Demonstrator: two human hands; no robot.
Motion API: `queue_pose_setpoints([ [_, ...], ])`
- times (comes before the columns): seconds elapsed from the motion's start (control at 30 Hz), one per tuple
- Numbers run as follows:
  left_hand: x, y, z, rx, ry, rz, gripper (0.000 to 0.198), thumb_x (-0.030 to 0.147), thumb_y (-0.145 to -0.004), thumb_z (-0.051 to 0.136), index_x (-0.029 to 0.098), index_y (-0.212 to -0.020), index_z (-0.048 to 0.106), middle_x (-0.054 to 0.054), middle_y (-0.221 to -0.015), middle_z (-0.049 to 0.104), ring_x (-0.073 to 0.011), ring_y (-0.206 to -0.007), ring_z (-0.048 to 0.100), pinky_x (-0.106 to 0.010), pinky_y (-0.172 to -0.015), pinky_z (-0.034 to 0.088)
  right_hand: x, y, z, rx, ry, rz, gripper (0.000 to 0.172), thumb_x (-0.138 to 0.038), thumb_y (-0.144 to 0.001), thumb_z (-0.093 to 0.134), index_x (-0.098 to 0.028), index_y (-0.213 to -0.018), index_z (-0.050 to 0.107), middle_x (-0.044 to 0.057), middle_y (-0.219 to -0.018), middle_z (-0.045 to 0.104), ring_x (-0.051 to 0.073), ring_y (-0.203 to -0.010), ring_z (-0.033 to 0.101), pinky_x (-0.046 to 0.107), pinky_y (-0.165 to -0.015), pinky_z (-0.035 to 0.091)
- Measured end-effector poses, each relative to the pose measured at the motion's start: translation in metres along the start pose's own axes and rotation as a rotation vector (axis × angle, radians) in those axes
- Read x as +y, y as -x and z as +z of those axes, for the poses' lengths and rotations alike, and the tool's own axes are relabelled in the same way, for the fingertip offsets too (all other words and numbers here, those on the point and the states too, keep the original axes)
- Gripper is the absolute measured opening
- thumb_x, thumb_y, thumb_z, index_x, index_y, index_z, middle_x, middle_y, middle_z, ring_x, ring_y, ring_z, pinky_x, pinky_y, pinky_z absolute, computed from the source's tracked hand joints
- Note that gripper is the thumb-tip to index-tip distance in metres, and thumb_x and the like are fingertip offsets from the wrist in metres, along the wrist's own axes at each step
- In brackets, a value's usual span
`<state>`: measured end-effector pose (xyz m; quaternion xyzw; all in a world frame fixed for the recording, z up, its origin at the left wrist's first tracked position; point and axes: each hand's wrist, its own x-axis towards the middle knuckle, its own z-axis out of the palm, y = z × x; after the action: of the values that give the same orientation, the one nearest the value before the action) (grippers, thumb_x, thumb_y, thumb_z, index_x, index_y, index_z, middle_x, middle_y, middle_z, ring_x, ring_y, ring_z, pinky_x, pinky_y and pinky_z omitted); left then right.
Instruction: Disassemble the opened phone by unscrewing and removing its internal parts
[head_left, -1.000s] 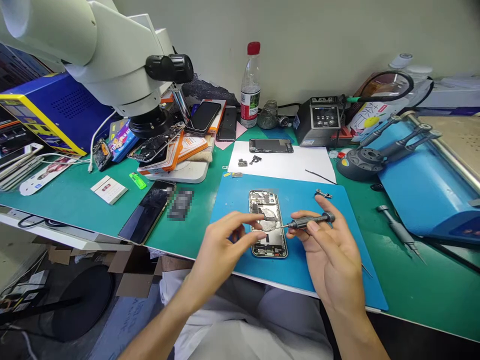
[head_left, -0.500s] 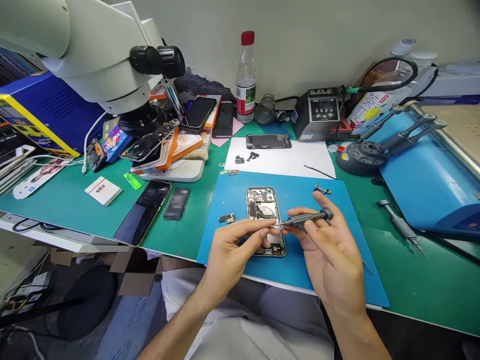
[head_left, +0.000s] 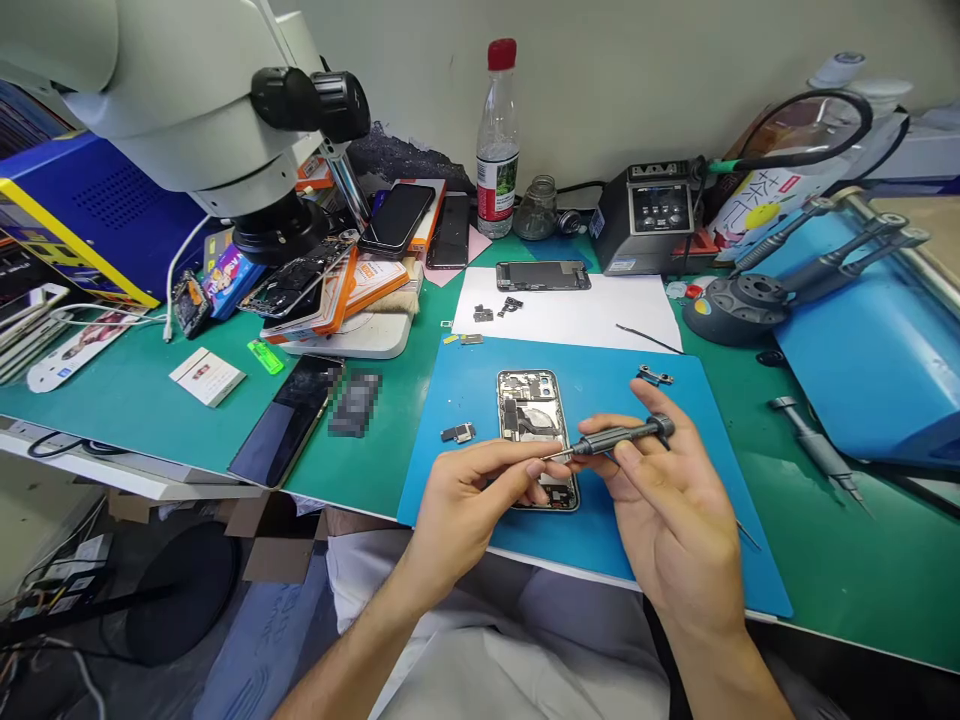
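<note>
A grey precision screwdriver (head_left: 619,437) lies slantwise in my right hand (head_left: 679,510), its handle between thumb and fingers and its bit pointing left. My left hand (head_left: 480,495) pinches around the thin bit; whether a small screw sits there is too small to tell. Beneath both hands, an opened phone body (head_left: 531,392) rests on a blue mat (head_left: 450,480), its inner parts exposed and its lower half partly covered by my fingers. Left of the phone is a small metal-and-black part (head_left: 458,432). Another small bracket-like part (head_left: 655,375) lies beyond my right hand.
A phone screen (head_left: 544,275) and small parts lie on white paper (head_left: 592,315). A second screwdriver (head_left: 817,450) lies at right, near a tool stand (head_left: 739,308) and a blue machine (head_left: 877,370). Leftward are a dark phone (head_left: 289,420), a battery-like piece (head_left: 355,404) and a microscope (head_left: 202,120).
The view has shifted slightly, so the bench items appear displaced. Both hands keep nearly the same hold on the screwdriver above the phone.
</note>
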<state>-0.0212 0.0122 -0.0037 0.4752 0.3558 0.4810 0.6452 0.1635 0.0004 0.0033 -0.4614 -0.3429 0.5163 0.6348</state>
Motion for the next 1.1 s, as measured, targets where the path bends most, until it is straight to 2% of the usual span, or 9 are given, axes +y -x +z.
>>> queue_pose_setpoints([
  [0.1,0.003,0.002,-0.004,-0.05,-0.02,-0.001,0.026,0.026,-0.108,0.074,0.031,-0.131,0.085,-0.001,-0.11,0.088,-0.0104,-0.081,0.076,-0.021,-0.08,0.064,-0.001,-0.002,-0.001,0.012,-0.026,0.029,0.05,-0.034,-0.097,0.077,-0.03,-0.145,0.064,0.005,-0.108,0.08,0.018,-0.084,0.077,0.032,-0.073,0.068],
  [0.2,0.005,0.01,-0.008,0.028,-0.247,0.107,0.025,0.026,-0.112,0.069,0.028,-0.133,0.081,-0.001,-0.109,0.087,-0.013,-0.087,0.077,-0.024,-0.081,0.061,-0.002,0.0,0.0,0.073,-0.013,-0.01,0.051,-0.034,-0.098,0.076,-0.028,-0.147,0.063,0.005,-0.104,0.079,0.018,-0.079,0.074,0.033,-0.07,0.068],
  [0.3,0.002,0.023,-0.009,0.101,-0.754,0.401,0.019,0.026,-0.113,0.065,0.022,-0.111,0.083,-0.003,-0.098,0.083,-0.0159,-0.088,0.073,-0.029,-0.08,0.054,-0.001,0.004,0.005,0.147,0.21,-0.279,0.062,-0.029,-0.1,0.075,-0.034,-0.158,0.052,0.003,-0.101,0.077,0.019,-0.082,0.073,0.033,-0.065,0.067],
  [0.37,-0.004,0.031,-0.01,0.069,-1.061,0.59,0.017,0.027,-0.113,0.067,0.023,-0.112,0.084,-0.003,-0.091,0.079,-0.0168,-0.08,0.067,-0.032,-0.073,0.047,0.003,0.007,0.008,0.111,0.446,-0.556,0.07,-0.019,-0.098,0.076,-0.039,-0.16,0.048,0.002,-0.102,0.075,0.02,-0.083,0.074,0.034,-0.066,0.067],
  [0.43,-0.01,0.037,-0.01,0.06,-1.214,0.692,0.018,0.028,-0.113,0.067,0.024,-0.12,0.083,-0.002,-0.091,0.079,-0.0171,-0.077,0.064,-0.034,-0.069,0.043,0.008,0.007,0.007,0.023,0.609,-0.738,0.068,-0.011,-0.095,0.076,-0.035,-0.155,0.054,0.003,-0.102,0.075,0.02,-0.083,0.077,0.035,-0.068,0.069],
  [0.53,-0.018,0.039,-0.011,0.096,-1.23,0.716,0.018,0.025,-0.111,0.069,0.024,-0.124,0.081,-0.002,-0.098,0.081,-0.0177,-0.082,0.067,-0.034,-0.072,0.044,0.018,0.007,0.003,-0.097,0.694,-0.754,0.06,-0.007,-0.093,0.076,-0.028,-0.148,0.06,0.007,-0.103,0.078,0.024,-0.087,0.081,0.036,-0.068,0.071],
  [0.73,-0.022,0.037,-0.011,0.136,-1.223,0.691,0.014,0.023,-0.107,0.074,0.023,-0.119,0.082,-0.003,-0.104,0.083,-0.0191,-0.087,0.07,-0.035,-0.078,0.048,0.029,0.008,-0.007,-0.219,0.803,-0.739,0.071,-0.006,-0.096,0.074,-0.027,-0.16,0.051,0.014,-0.125,0.08,0.028,-0.106,0.084,0.039,-0.078,0.075],
  [0.97,-0.024,0.037,-0.011,0.134,-1.218,0.67,0.013,0.023,-0.108,0.073,0.023,-0.118,0.081,-0.003,-0.104,0.083,-0.0201,-0.088,0.069,-0.035,-0.077,0.047,0.035,0.008,-0.01,-0.261,0.837,-0.792,0.089,0.0,-0.092,0.075,-0.033,-0.168,0.043,0.013,-0.142,0.073,0.026,-0.117,0.081,0.038,-0.084,0.075],
  [1.1,-0.025,0.037,-0.012,0.135,-1.217,0.669,0.012,0.023,-0.108,0.073,0.024,-0.117,0.081,-0.003,-0.104,0.083,-0.0198,-0.088,0.069,-0.035,-0.078,0.048,0.032,0.007,-0.007,-0.242,0.813,-0.766,0.083,-0.002,-0.091,0.078,-0.031,-0.163,0.05,0.012,-0.136,0.076,0.026,-0.111,0.082,0.038,-0.08,0.075],
])
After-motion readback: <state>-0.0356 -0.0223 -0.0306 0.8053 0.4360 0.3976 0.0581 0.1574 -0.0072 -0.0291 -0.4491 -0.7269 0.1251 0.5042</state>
